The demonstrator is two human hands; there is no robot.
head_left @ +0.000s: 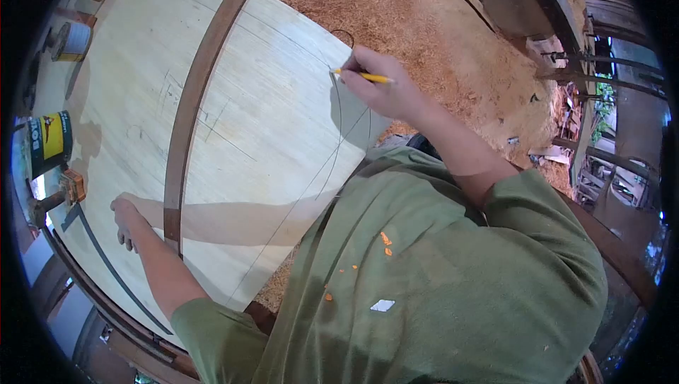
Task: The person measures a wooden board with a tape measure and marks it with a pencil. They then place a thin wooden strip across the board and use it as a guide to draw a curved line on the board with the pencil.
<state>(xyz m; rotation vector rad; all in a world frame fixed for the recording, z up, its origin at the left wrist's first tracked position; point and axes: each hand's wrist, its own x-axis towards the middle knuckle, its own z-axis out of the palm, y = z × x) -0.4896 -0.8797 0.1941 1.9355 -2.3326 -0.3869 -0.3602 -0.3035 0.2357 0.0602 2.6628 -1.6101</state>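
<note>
A yellow pencil [378,78] is gripped in my right hand [389,94], its tip at the edge of a pale wooden board [269,115]. Drawn curves and crossing straight lines run over the board beside this hand. My left hand [127,223] rests on the board to the left, fingers extended and partly hidden by the hand itself. Between my hands a long brown wooden strip [189,112] crosses the board, its lower end close to my left forearm.
At the left stand a yellow-and-black can [51,140] and a labelled tin [73,41]. Near them lie an orange-brown block [73,186] and a thin dark strip [117,267]. Sawdust covers the floor [438,23]; a wooden box-like piece [520,6] stands beyond.
</note>
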